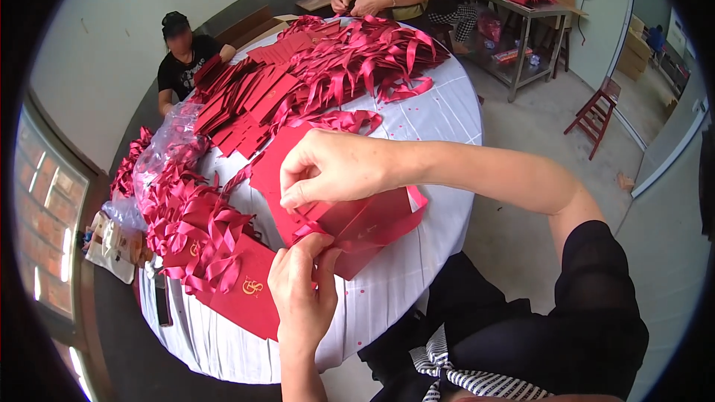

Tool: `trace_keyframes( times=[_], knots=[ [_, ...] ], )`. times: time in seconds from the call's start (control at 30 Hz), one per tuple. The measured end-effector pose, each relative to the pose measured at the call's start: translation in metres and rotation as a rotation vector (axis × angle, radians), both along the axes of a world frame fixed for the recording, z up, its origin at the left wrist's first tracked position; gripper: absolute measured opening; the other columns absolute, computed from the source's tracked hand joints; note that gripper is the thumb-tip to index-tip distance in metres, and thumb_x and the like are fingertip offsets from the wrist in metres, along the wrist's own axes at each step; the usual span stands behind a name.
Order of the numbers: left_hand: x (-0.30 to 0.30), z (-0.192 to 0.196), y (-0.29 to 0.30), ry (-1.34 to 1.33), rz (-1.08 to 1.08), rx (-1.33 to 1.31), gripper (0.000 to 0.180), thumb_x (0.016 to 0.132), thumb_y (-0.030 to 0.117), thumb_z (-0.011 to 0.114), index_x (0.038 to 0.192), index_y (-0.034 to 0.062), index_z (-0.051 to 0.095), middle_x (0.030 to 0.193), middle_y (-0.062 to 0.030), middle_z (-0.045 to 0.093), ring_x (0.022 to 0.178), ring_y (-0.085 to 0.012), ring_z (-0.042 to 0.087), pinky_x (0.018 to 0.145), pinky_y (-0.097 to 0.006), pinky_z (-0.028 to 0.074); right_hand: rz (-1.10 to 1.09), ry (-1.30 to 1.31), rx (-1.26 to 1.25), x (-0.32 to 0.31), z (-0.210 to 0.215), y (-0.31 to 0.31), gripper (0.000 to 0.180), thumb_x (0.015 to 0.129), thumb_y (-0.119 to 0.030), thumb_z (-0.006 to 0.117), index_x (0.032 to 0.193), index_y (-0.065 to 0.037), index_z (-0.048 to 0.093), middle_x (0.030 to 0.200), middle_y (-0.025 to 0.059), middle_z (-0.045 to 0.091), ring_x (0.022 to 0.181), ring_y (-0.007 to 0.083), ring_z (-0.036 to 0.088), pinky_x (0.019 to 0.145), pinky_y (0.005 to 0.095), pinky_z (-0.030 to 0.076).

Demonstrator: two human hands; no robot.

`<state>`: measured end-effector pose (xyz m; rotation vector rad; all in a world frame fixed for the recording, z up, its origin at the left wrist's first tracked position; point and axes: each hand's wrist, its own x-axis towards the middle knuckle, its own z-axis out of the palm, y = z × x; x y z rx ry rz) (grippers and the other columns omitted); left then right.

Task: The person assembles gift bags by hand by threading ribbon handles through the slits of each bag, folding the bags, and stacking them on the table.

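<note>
A red paper bag (363, 259) lies on the table in front of me, with a glossy red ribbon (398, 225) running across it. My left hand (304, 286) pinches the ribbon between thumb and forefinger at the bag's near left part. Just above it, my right hand (339, 167) is bent down, its thumb and fingertips closed on a thin part of the same ribbon. The right hand hides some of the bag and a red sheet-like piece behind it. Beside my left hand lies another red bag (246, 290) with a gold emblem.
Flat red bags (246, 100) and looped ribbons (365, 52) are heaped across the white-covered round table (454, 119). Ribboned bags (186, 208) and clear plastic (170, 141) line the left. Two people sit or stand across the table. A red stool (596, 115) stands right, near a metal table (514, 11).
</note>
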<state>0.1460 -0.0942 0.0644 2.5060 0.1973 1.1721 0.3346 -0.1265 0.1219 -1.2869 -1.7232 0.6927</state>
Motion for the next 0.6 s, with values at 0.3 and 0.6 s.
trace_keyframes(
  times=[0.3, 0.6],
  knots=[
    [0.000, 0.002, -0.002, 0.067, 0.020, 0.080, 0.042, 0.076, -0.006, 0.065, 0.117, 0.0025, 0.061, 0.082, -0.0081, 0.066, 0.060, -0.0195, 0.056, 0.058, -0.030, 0.040, -0.057, 0.066, 0.011, 0.000, 0.007, 0.021, 0.026, 0.092, -0.021, 0.056, 0.084, 0.001, 0.064, 0.069, 0.0037, 0.063, 0.056, 0.0083, 0.052, 0.053, 0.0274, 0.044],
    [-0.001, -0.002, 0.000, 0.045, 0.016, 0.096, 0.032, 0.073, -0.006, 0.066, 0.103, 0.0046, 0.067, 0.067, -0.0057, 0.055, 0.056, -0.0211, 0.049, 0.054, -0.032, 0.036, -0.042, -0.408, 0.000, -0.004, 0.001, -0.017, 0.037, 0.082, -0.033, 0.064, 0.067, 0.000, 0.063, 0.060, 0.0150, 0.059, 0.055, 0.0298, 0.058, 0.056, 0.0394, 0.044]
  ],
)
